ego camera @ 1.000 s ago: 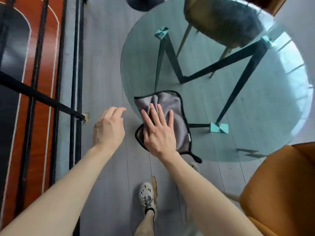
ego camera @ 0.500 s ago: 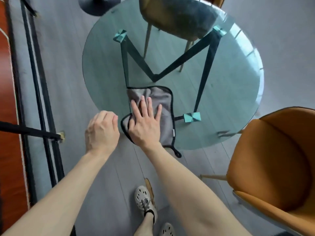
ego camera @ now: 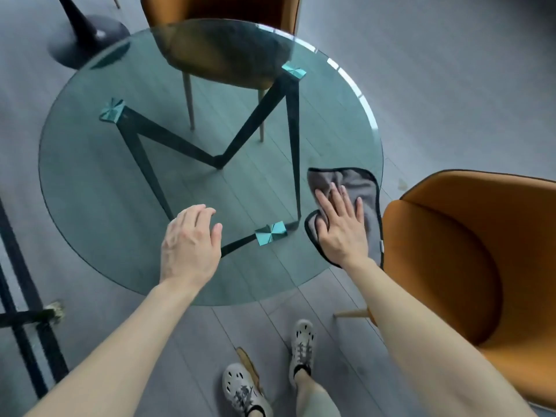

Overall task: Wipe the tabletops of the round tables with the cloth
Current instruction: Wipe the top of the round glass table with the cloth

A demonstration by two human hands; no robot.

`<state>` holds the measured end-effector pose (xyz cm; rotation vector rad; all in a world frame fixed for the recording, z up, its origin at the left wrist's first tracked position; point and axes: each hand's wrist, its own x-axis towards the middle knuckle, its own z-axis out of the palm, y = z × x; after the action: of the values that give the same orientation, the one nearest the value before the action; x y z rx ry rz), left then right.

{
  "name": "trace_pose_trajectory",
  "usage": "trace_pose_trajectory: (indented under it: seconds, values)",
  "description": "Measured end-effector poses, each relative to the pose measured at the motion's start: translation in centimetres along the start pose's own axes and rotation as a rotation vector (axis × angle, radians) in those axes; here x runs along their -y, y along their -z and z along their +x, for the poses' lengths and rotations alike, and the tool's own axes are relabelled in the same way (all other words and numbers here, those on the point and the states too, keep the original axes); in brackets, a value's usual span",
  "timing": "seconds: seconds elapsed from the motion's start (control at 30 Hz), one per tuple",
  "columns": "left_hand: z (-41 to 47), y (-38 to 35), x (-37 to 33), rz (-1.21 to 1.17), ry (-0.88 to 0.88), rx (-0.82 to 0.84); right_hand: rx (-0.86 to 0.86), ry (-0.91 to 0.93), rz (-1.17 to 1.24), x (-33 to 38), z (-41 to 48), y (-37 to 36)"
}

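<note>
A round glass table [ego camera: 99,182] with black legs fills the middle of the head view. A grey cloth [ego camera: 359,188] with black edging lies at the table's right rim, partly hanging over it. My right hand [ego camera: 341,227] presses flat on the cloth with straight fingers. My left hand [ego camera: 189,243] hovers over the near part of the glass with loosely curled fingers and holds nothing.
An orange chair [ego camera: 469,254] stands close against the table's right side, by the cloth. Another orange chair [ego camera: 222,13] is tucked in at the far side. A black round base [ego camera: 87,34] stands at far left. A black railing [ego camera: 18,296] runs along the left.
My right hand has slid the cloth from the table's near left edge across to its right rim. My left hand has moved from beside the table to above the glass.
</note>
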<state>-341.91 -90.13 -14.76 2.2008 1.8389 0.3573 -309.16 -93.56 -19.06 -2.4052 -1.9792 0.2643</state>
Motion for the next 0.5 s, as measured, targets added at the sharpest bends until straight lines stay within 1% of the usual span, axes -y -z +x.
trace_pose_trajectory:
  seconds: [0.1, 0.13, 0.17, 0.2, 0.23, 0.27, 0.3, 0.33, 0.37, 0.4, 0.43, 0.47, 0.5]
  values:
    - [1.9, 0.1, -0.5, 0.014, -0.005, -0.003, -0.024, -0.211, 0.048, -3.5, 6.1, 1.6]
    - [2.6, 0.2, -0.4, 0.021, 0.003, -0.011, -0.033, -0.284, 0.062, -3.2, 7.5, 1.9]
    - [3.4, 0.3, -0.2, 0.031, 0.02, -0.019, -0.046, -0.297, 0.062, -1.4, 8.2, 2.1]
    - [4.3, 0.4, 0.0, 0.042, 0.038, -0.024, -0.083, -0.211, 0.058, 1.2, 8.1, 1.8]
    - [5.2, 0.5, 0.3, 0.054, 0.056, -0.023, -0.107, -0.02, 0.061, 4.5, 6.9, 1.3]
    - [6.2, 0.7, 0.4, 0.063, 0.075, -0.024, -0.061, 0.261, 0.037, 7.9, 4.9, 0.7]
    - [7.3, 0.8, 0.4, 0.071, 0.093, -0.03, 0.033, 0.576, 0.001, 10.4, 2.5, -0.1]
    - [8.4, 0.9, 0.3, 0.078, 0.112, -0.042, 0.142, 0.863, -0.024, 11.4, 0.6, -0.3]
    - [9.4, 0.9, 0.1, 0.088, 0.134, -0.05, 0.205, 1.093, -0.029, 10.9, 0.3, -0.2]
    - [10.4, 0.9, -0.2, 0.097, 0.16, -0.051, 0.228, 1.216, -0.014, 8.9, 1.7, 0.3]
    - [11.4, 0.9, -0.5, 0.105, 0.186, -0.045, 0.208, 1.223, -0.012, 6.1, 4.3, 0.6]
    - [12.4, 0.8, -0.8, 0.112, 0.206, -0.031, 0.172, 1.128, -0.027, 3.0, 7.7, 1.2]
    - [13.3, 0.6, -1.2, 0.12, 0.22, -0.016, 0.124, 0.958, -0.043, -0.3, 11.7, 2.0]
